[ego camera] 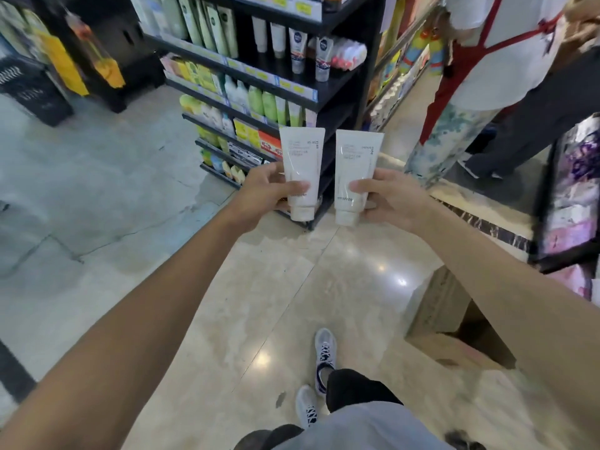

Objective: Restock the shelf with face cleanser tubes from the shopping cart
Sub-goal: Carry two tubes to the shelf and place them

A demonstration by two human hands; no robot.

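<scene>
My left hand (259,190) grips a white face cleanser tube (302,157), held upright with its cap down. My right hand (389,198) grips a second white face cleanser tube (357,160) the same way, a short gap to the right of the first. Both tubes are held out in front of a black shelf unit (337,89) stocked with tubes and bottles. On its second shelf from the top stand a few white tubes (311,53) with bare shelf beside them. The shopping cart is out of view.
A person in a red apron (487,60) stands close at the right of the shelf. An open cardboard box (454,329) sits on the floor at my right. A black crate (32,89) stands at the far left. Glossy tile floor (292,287) lies between me and the shelf.
</scene>
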